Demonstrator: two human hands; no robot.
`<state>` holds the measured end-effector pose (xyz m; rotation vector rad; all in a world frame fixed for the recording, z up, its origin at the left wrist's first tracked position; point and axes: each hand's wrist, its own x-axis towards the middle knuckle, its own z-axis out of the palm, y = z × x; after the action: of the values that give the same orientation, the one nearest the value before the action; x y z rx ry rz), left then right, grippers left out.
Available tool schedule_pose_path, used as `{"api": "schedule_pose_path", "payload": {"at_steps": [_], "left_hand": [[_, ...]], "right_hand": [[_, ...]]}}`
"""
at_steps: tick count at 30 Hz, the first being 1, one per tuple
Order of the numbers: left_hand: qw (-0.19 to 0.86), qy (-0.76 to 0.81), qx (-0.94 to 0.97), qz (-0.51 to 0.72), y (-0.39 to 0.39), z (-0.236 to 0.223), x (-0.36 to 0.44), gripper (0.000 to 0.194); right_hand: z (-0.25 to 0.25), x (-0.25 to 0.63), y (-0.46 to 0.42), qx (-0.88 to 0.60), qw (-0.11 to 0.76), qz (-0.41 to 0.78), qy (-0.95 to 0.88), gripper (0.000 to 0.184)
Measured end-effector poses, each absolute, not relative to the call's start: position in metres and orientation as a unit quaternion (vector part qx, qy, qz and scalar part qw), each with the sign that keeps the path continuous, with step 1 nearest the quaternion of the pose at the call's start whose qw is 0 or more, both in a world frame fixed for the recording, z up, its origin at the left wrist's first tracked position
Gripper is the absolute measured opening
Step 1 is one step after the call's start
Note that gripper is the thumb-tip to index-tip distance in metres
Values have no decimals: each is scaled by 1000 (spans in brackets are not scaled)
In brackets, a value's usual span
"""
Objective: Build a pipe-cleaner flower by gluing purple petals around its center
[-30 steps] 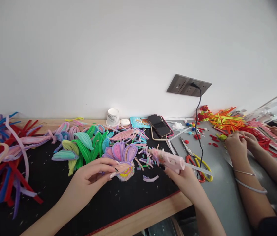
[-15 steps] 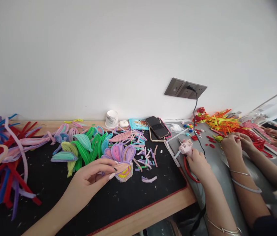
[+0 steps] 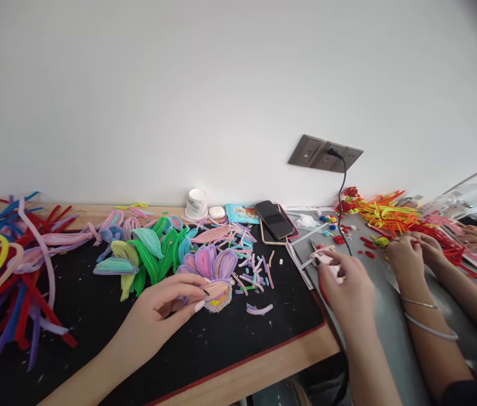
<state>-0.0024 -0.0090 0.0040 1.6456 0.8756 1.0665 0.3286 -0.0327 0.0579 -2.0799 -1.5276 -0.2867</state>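
My left hand (image 3: 168, 301) pinches a peach petal (image 3: 215, 290) of bent pipe cleaner with a lilac edge. Purple and pink petals (image 3: 211, 262) rise behind it, and a round yellow and pale fuzzy piece (image 3: 219, 303) sits below; whether the petal is joined to them I cannot tell. On the right, my right hand (image 3: 346, 287) has its fingers closed around a pale pink hot glue gun (image 3: 327, 255), partly covering it. A red-handled tool (image 3: 322, 283) lies beneath, mostly hidden.
Green and pastel leaves (image 3: 154, 248) and loose pipe cleaners (image 3: 22, 270) lie left. Cut scraps (image 3: 259, 309), a phone (image 3: 274, 219) and a paper cup (image 3: 197, 204) are beyond. A black cord (image 3: 342, 197) hangs from the wall socket. A co-worker's hands (image 3: 405, 259) work at right.
My right hand has shifted its grip up over the glue gun, covering more of it. The left hand still pinches the petal. The whole view has shifted slightly.
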Motion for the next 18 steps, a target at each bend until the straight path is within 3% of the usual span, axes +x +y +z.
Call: {"api": "schedule_pose_path", "payload": {"at_steps": [3, 6, 18], "left_hand": [[474, 345, 692, 421, -12, 7, -1, 17], [467, 327, 713, 409, -16, 9, -1, 25], [282, 270, 831, 397, -28, 15, -3, 50]], "right_hand": [[56, 267, -44, -610, 320, -16, -725, 13], [42, 216, -46, -495, 337, 28, -801, 17], [33, 199, -29, -444, 379, -16, -812, 12]]}}
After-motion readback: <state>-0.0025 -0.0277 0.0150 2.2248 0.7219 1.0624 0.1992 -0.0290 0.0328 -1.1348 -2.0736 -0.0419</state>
